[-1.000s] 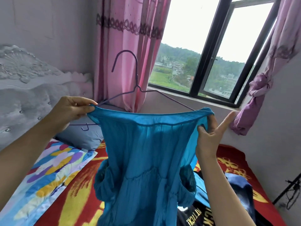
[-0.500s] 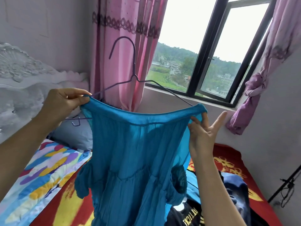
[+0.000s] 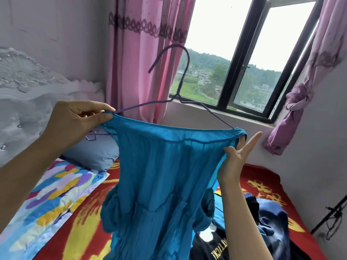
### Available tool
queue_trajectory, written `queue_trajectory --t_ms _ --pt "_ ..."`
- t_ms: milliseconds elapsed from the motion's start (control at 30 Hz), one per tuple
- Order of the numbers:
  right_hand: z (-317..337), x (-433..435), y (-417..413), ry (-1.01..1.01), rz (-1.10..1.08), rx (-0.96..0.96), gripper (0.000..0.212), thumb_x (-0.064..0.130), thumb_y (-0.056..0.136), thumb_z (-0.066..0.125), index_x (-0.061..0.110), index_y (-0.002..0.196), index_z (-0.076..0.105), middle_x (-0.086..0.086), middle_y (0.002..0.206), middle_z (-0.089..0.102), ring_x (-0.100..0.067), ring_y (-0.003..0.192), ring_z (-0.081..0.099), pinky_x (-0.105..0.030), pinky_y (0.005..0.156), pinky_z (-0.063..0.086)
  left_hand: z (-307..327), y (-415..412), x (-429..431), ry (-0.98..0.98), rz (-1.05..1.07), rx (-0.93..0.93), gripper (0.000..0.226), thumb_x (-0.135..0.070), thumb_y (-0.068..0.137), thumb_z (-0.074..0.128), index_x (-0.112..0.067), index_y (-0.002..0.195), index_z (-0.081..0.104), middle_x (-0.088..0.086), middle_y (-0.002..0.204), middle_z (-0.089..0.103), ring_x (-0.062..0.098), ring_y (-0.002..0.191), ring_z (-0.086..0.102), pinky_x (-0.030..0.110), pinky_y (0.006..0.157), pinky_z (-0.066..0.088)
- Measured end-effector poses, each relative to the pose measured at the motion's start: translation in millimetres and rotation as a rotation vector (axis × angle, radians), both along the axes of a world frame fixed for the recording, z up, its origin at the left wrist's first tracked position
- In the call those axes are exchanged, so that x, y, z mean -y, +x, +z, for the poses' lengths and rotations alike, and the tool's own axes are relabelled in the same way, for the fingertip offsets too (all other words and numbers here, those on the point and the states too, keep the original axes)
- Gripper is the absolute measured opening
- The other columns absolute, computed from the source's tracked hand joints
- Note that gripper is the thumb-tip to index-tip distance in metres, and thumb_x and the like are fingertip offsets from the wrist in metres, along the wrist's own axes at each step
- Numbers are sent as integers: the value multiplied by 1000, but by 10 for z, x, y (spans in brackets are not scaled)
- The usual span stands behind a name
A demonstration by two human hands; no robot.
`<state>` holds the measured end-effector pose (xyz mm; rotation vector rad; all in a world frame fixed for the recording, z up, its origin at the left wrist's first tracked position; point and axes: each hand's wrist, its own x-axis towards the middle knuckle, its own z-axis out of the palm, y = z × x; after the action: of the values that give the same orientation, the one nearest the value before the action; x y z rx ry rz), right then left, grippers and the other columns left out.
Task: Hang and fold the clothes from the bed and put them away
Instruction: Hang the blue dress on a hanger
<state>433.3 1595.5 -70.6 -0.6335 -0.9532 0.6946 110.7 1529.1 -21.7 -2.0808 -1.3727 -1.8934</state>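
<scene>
I see my left hand (image 3: 75,124) at centre left of the frame, its thumb and fingers (image 3: 97,107) pinched on the left end of the top band of a bright blue crinkled fabric dress (image 3: 165,175). My right hand (image 3: 234,158), at centre right, pinches the band's right end between the thumb and curled fingers, while the index finger points straight out toward the upper right. The dress is held up in mid-frame, stretched between both hands and hanging down over the bed's red and yellow patterned blanket (image 3: 84,231).

A thin purple wire hanger (image 3: 142,106) sits inside the band. Both of its arms disappear under the fabric, and its hook stands up at upper centre, in front of the pink curtain (image 3: 142,62) and the black-framed window (image 3: 234,72). A grey pillow (image 3: 90,152) lies behind the left hand, and dark clothes (image 3: 272,222) are heaped at lower right on the bed.
</scene>
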Motion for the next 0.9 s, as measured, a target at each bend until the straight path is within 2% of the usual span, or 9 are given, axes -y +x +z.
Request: queue_trajectory --t_ms 133,233,333,433,567,667,733,800,900 --pt "82 10 49 8 104 -115 97 -21 79 28 46 145 4 -5 149 28 -15 105 51 -23 66 48 95 63 52 -72 -129 55 37 -9 74 70 -45 65 71 -23 58 64 -1 53 53 4 51 39" --pt "164 50 115 49 256 -151 97 -21 77 25 49 141 9 -7 132 45 -10 85 60 -22 59 48 122 -70 -1 -206 -250 206 48 2 77 64 -43 63 73 -15 57 67 -2 53 60 5 52 45" --pt "228 81 172 46 305 -144 97 -22 78 27 50 141 9 -5 122 51 -13 85 62 -25 66 51 92 -229 -92 -348 -290 291 43 3 80 60 -34 63 75 -8 60 69 1 53 64 8 48 47" --pt "280 119 208 48 294 -185 100 -22 77 28 48 144 3 -3 112 57 -15 86 59 -25 68 50 55 -280 -159 -371 -289 326 37 0 79 62 -31 65 76 -6 60 70 2 52 63 8 45 45" --pt "349 170 202 91 416 -313 97 -21 78 28 50 142 11 -6 116 52 -22 83 58 -34 78 50 29 -230 -212 -360 -273 280 28 3 78 64 -20 70 76 -7 63 71 1 59 65 9 57 51" --pt "361 209 200 82 449 -235 88 -18 79 30 52 131 26 -6 122 49 -22 86 59 -37 80 46 -10 -267 -196 -410 -298 279 26 3 74 63 -19 70 76 -7 62 70 1 58 64 9 56 51" --pt "347 216 218 62 420 -173 85 -17 82 30 51 132 25 -5 115 55 -19 91 60 -35 81 46 -42 -356 -187 -451 -307 302 34 1 76 62 -28 66 77 -6 61 70 2 53 63 8 50 48" --pt "344 201 241 51 399 -144 83 -16 83 30 50 134 23 -4 107 60 -18 96 60 -33 83 48 -80 -447 -191 -480 -302 321 37 3 79 60 -27 65 77 -5 58 68 1 45 58 6 41 41" --pt "324 184 199 23 376 -48 82 -15 83 32 52 131 25 -3 114 59 -13 97 63 -31 83 50 -102 -532 -201 -520 -288 316 34 2 79 61 -26 67 77 -4 58 68 2 45 58 5 40 38"
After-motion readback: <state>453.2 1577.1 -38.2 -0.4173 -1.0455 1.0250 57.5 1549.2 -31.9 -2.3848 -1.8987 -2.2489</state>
